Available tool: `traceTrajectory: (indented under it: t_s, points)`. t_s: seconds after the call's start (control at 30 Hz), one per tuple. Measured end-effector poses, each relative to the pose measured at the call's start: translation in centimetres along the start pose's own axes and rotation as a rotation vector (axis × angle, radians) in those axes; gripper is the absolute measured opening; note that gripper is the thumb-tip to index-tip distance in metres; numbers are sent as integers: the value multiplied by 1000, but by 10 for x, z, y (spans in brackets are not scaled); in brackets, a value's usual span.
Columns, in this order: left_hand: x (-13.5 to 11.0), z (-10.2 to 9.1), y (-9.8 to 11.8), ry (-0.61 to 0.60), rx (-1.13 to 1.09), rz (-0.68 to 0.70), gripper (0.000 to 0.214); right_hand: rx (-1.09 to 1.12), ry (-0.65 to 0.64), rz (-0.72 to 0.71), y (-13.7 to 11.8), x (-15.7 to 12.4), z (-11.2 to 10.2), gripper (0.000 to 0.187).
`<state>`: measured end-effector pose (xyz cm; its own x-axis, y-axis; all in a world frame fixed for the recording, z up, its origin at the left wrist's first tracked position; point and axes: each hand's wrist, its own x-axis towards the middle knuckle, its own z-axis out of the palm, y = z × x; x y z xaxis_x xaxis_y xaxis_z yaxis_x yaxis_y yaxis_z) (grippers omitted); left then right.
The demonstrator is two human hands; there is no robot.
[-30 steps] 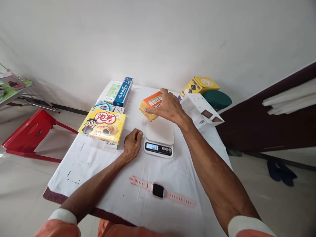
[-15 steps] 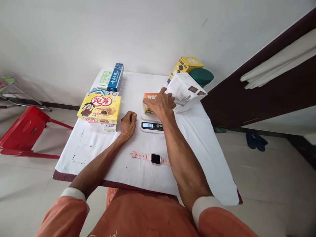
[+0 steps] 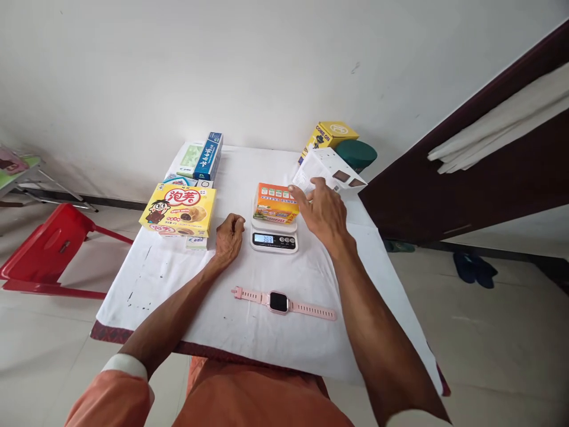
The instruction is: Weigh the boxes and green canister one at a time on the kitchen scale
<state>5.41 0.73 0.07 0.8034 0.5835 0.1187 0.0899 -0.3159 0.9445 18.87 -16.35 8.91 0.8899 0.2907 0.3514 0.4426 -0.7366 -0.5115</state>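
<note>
An orange-and-yellow box (image 3: 276,204) rests on a white digital kitchen scale (image 3: 267,247), whose lit display seems to read 363. My right hand (image 3: 323,210) is just right of the box, thumb and fingers apart. Its thumb is by the box's upper right corner; whether they touch I cannot tell. Behind that hand stands a white carton (image 3: 324,166) with printed panels, partly covered by my fingers. Left of the scale, my left hand (image 3: 229,238) lies on the cloth with curled fingers and nothing visible in them. A pink smartwatch (image 3: 278,302) lies stretched out in front of the scale.
At the left are a yellow puff snack box (image 3: 180,207), a blue toothpaste box (image 3: 208,155) and a green-and-white pack (image 3: 191,155). A yellow box (image 3: 326,135) and dark green lid (image 3: 355,154) stand at back right. A red chair (image 3: 48,249) stands left of the table.
My right hand has moved right, off the orange box, and its fingers have spread. The box stays on the scale. My left hand stays curled beside it. The view has tilted slightly up.
</note>
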Motion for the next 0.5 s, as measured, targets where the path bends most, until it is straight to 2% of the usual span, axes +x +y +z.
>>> traceTrajectory:
  t_s: [0.07, 0.1, 0.2, 0.33, 0.5]
  points:
    - [0, 0, 1, 1, 4, 0, 21, 138, 86, -75, 23, -15, 0, 64]
    - [-1, 0, 2, -1, 5, 0, 22, 216, 121, -68, 35, -24, 3, 58]
    - [-2, 0, 4, 2, -12, -9, 22, 403, 190, 46, 65, -48, 17, 44]
    - [-5, 0, 5, 24, -60, -11, 23, 434, 277, 123, 92, -68, 30, 38]
    - [-10, -3, 0, 26, -76, -2, 28, 445, 267, 167, 105, -69, 28, 36]
